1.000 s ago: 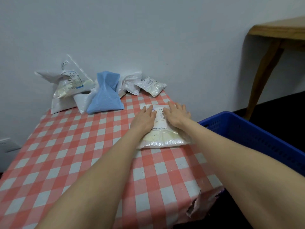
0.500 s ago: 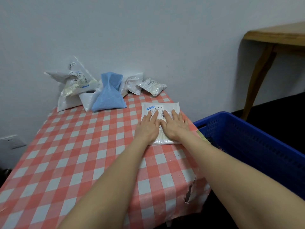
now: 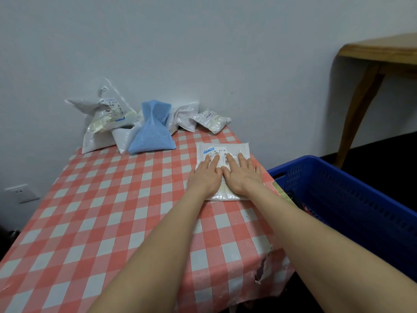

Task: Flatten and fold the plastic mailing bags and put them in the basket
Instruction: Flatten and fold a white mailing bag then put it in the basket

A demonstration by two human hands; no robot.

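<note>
Two flat palms: left hand [image 3: 204, 178] and right hand [image 3: 243, 176] press one white mailing bag [image 3: 222, 147]. About five crumpled bags [image 3: 153, 132] heaped behind; one blue basket [image 3: 338, 169].

Dim, even indoor light, soft shadows, wide-angle bending at the edges.

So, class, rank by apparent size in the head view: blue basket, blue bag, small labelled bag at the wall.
1. blue basket, though it is nearer and cut off
2. blue bag
3. small labelled bag
</note>
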